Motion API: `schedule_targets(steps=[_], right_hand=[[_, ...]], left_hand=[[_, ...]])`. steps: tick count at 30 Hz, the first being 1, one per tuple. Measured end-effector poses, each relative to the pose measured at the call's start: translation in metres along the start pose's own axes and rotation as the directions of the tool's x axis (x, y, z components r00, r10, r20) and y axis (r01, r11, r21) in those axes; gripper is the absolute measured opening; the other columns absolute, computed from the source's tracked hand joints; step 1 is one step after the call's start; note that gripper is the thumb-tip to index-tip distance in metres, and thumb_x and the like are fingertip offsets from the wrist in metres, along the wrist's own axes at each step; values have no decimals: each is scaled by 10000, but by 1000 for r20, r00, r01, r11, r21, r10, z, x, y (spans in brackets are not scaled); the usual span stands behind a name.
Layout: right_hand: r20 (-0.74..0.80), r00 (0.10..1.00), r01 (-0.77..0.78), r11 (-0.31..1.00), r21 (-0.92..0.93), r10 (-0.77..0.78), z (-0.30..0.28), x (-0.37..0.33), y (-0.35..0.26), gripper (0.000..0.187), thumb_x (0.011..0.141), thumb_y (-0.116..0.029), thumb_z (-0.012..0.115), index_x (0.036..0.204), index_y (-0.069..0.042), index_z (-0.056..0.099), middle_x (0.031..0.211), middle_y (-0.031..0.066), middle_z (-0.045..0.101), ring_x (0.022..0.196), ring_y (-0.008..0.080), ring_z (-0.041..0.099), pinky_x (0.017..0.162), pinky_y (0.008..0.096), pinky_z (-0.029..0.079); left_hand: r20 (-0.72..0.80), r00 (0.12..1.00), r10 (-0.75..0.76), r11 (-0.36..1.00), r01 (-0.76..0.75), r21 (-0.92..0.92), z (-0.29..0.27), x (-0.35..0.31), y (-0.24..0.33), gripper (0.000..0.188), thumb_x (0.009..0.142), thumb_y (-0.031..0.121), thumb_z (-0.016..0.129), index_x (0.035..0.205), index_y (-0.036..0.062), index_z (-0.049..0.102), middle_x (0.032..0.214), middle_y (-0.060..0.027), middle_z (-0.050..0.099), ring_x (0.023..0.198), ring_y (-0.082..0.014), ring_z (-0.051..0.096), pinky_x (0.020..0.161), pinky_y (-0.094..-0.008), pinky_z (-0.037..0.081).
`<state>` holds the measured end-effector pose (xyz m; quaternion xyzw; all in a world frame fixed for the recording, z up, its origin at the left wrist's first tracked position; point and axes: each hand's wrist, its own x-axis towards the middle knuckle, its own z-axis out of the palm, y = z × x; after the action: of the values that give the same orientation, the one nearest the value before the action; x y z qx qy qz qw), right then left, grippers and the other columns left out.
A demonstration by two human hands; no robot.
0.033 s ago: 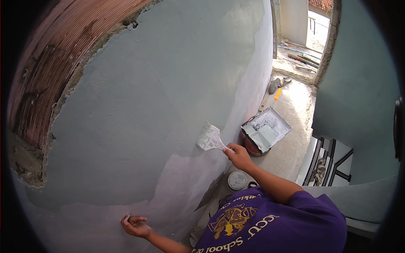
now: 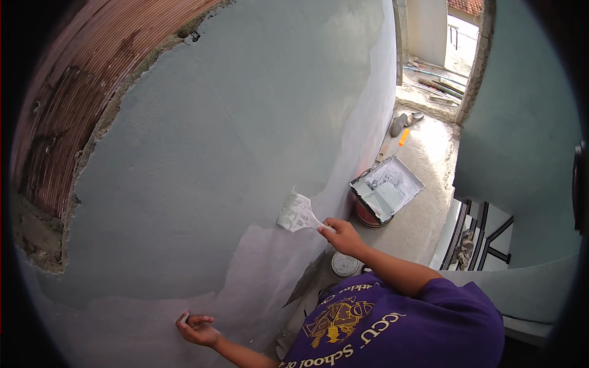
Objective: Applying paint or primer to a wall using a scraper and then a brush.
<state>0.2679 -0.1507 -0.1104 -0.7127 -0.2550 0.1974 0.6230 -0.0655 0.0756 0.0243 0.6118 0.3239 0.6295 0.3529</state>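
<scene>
A wide flat paintbrush [image 2: 299, 213] with a pale, paint-smeared body is in my right hand [image 2: 343, 236], my fingers wrapped round its handle. Its bristle end lies against the wall [image 2: 202, 153], close to where grey-green paint meets a paler lilac-white band. Lower down, at the left, my left hand [image 2: 199, 329] is by the pale part of the wall, palm turned up. Its fingers are loosely curled but apart, with nothing visible in them.
Right of the wall, a paint tray [image 2: 405, 178] with pale grey paint rests on a reddish bucket [image 2: 370, 216]. A round tin [image 2: 345, 264] stands near my body. Shoes [image 2: 402, 122] and an orange-handled tool [image 2: 404, 137] lie toward the doorway. Bare ribbed brick [image 2: 80, 92] borders the paint.
My right hand and the paintbrush have moved a little left and down along the wall. My left hand stays where it was.
</scene>
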Motion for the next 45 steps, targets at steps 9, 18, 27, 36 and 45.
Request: schedule_targets(steps=[9,18,27,36,45], right_hand=[[-178,981,-30,971,238,74,-30,28,18,287,905,-283,603,777,-27,591,594,-6,513,552,68,449,523,257,365],[-188,982,-17,982,-186,-18,-3,1,-18,263,881,-317,612,860,-55,623,638,169,583,584,318,583,567,377,439],[-192,981,28,999,22,-23,-25,23,5,283,876,-309,631,874,-27,627,617,106,549,580,155,541,563,323,423],[-142,990,13,997,-80,-25,-2,1,6,319,871,-337,622,903,-20,626,666,179,583,606,269,589,602,380,446],[-337,937,-8,970,243,92,-51,52,45,279,906,-279,602,816,-15,610,608,42,545,563,109,485,539,294,390]], left_hand=[[30,1000,10,1000,-10,15,-1,-1,3,431,974,373,361,992,-20,537,502,-54,493,379,-134,426,395,-211,350],[11,1000,18,1000,-18,-16,2,-1,4,414,983,341,348,960,-37,514,477,-77,497,351,-151,424,399,-210,359],[62,997,47,999,-48,10,-5,0,-1,424,980,358,349,999,-25,531,508,-60,510,379,-133,433,398,-209,361],[70,996,45,999,-47,18,-5,0,1,435,980,370,350,997,-27,527,495,-60,503,375,-128,424,403,-195,313],[49,997,52,999,-52,-6,-5,0,-1,407,987,325,329,970,-41,505,481,-84,510,352,-150,425,425,-208,389]])
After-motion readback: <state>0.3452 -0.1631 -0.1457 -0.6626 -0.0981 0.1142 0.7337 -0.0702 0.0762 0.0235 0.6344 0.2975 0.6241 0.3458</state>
